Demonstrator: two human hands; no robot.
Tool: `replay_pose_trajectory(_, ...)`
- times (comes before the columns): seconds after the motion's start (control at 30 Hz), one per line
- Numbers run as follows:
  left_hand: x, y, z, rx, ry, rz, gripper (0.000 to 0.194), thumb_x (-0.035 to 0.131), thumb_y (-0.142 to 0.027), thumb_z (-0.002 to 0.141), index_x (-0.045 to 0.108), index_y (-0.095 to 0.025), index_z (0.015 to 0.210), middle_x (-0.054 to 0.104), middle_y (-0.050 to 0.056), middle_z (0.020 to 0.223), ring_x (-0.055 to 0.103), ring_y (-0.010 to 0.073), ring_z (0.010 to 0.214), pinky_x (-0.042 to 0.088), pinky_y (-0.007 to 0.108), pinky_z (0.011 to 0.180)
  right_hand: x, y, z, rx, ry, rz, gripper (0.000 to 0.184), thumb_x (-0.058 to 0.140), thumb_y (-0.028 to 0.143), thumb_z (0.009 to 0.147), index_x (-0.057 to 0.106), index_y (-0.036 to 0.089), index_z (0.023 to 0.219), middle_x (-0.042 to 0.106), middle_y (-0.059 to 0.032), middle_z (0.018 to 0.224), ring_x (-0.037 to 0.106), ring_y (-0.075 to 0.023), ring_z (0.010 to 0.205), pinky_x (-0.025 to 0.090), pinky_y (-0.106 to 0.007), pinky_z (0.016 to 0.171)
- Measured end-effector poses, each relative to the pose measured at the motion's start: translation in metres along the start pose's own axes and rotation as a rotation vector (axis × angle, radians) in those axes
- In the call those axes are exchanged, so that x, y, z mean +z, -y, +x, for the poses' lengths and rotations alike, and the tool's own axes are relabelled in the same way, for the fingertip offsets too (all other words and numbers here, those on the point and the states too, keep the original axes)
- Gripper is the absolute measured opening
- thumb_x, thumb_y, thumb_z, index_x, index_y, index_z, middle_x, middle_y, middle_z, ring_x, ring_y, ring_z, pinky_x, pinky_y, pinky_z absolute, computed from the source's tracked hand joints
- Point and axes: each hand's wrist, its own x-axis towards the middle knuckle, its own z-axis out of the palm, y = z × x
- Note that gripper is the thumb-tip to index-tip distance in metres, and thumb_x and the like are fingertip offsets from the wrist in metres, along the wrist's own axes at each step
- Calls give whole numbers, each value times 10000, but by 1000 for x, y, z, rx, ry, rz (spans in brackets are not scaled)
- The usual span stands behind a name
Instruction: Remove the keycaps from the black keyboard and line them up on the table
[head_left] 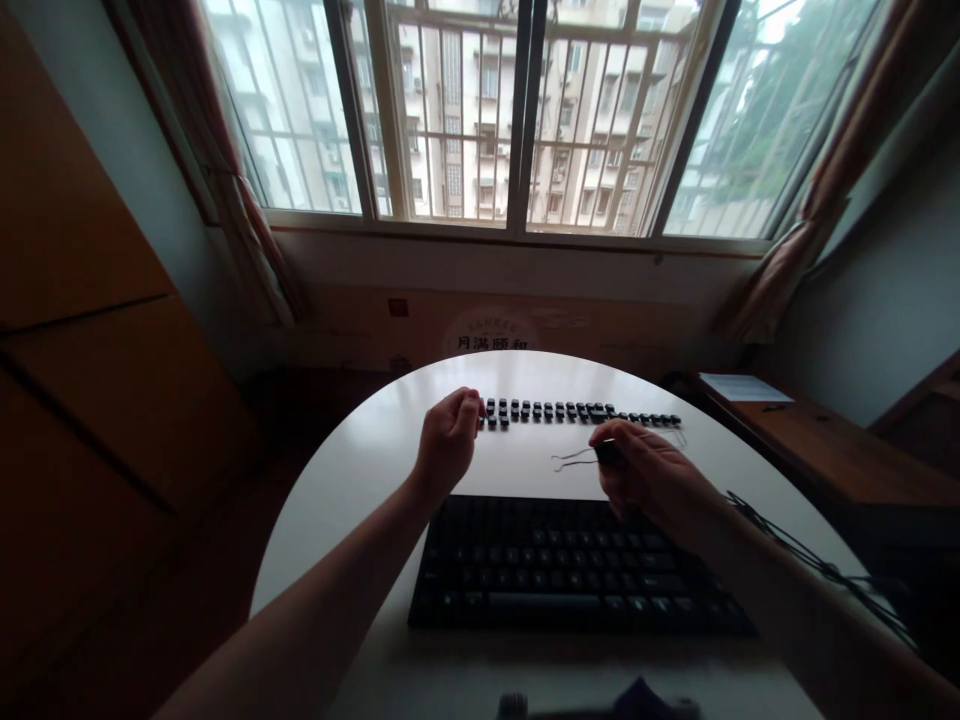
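Note:
My right hand (649, 470) grips a wire keycap puller (576, 458) by its dark handle, and the two thin wire prongs point left above the table. Below that hand lies a black keyboard (555, 580); many keycaps show on its lower rows, while its top part looks dark and without caps. Farther back, black keycaps (559, 411) stand in rows on the white table (330, 510). At the left end of those rows is my left hand (448, 432), its fingers closed together. Whatever they pinch, if anything, is hidden.
A black cable (810, 565) runs over the right side of the round table. Beyond it stands a wooden desk (825, 450) with a paper sheet (742, 388). A brush-like item (514, 706) and a dark blue object (641, 700) lie at the near edge.

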Motion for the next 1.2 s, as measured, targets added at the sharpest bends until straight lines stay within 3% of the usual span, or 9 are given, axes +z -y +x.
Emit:
replay_pose_trajectory(0.1, 6, -8, -8, 32, 164, 143, 330, 539, -399, 829, 550, -201, 566, 483, -20, 489, 433, 137, 493, 297, 237, 498, 7, -9, -5, 63, 199, -24, 388, 703, 466, 818, 561, 217, 1079, 638, -13, 769, 634, -152, 621, 493, -222, 455)
replay_pose_trajectory(0.17, 11, -10, -13, 55, 298, 201, 333, 603, -388, 787, 537, -209, 515, 484, -22, 463, 414, 136, 468, 278, 243, 499, 9, -16, -8, 83, 273, -53, 395, 662, 500, 843, 543, 204, 1078, 652, -35, 807, 655, -164, 659, 486, -216, 461)
replay_pose_trajectory(0.3, 16, -4, -20, 172, 568, 280, 317, 654, -351, 764, 563, -227, 487, 517, -13, 443, 428, 138, 425, 264, 250, 485, 10, -34, -12, -12, 243, -201, 335, 551, 526, 915, 537, 199, 987, 605, -7, 747, 572, -113, 596, 427, -199, 492)
replay_pose_trajectory(0.4, 17, 4, -23, 238, 571, 281, 304, 697, -393, 729, 588, -242, 490, 528, -6, 433, 457, 149, 403, 277, 255, 461, 10, -47, -12, -80, 163, -299, 308, 490, 506, 956, 534, 201, 977, 554, 16, 701, 497, -100, 573, 413, -215, 539)
replay_pose_trajectory(0.5, 17, 9, -23, 187, 531, 277, 324, 747, -449, 661, 582, -252, 464, 512, -7, 410, 466, 163, 391, 287, 261, 447, 11, -57, -9, -80, 150, -356, 324, 448, 516, 970, 524, 202, 996, 531, 22, 687, 468, -103, 562, 391, -222, 531)
replay_pose_trajectory(0.67, 17, 9, -22, 100, 765, 392, 295, 679, -383, 750, 620, -250, 494, 551, 10, 448, 441, 162, 418, 269, 263, 486, 12, -61, -8, -84, 151, -433, 328, 419, 515, 979, 523, 204, 986, 546, 14, 709, 475, -112, 584, 395, -230, 550)
replay_pose_trajectory(0.87, 18, 5, -22, -3, 804, 393, 253, 689, -411, 721, 642, -243, 537, 552, 21, 478, 433, 171, 462, 258, 267, 501, 14, -55, -9, -86, 200, -519, 287, 412, 479, 989, 513, 211, 962, 562, 9, 721, 496, -124, 619, 396, -234, 579)
replay_pose_trajectory(1.07, 18, -3, -20, 140, 998, 748, 290, 507, -397, 891, 666, -208, 739, 631, 22, 648, 533, 168, 599, 314, 262, 558, 15, -48, -12, -114, 254, -639, 213, 389, 401, 1004, 478, 213, 959, 551, 21, 721, 486, -124, 619, 384, -242, 608)
replay_pose_trajectory(1.2, 19, -4, -20, 154, 1015, 804, 300, 492, -410, 910, 670, -210, 777, 640, 20, 674, 550, 165, 616, 310, 262, 544, 17, -44, -13, -139, 268, -784, 155, 414, 342, 991, 488, 212, 950, 554, 19, 730, 507, -134, 643, 386, -252, 641)
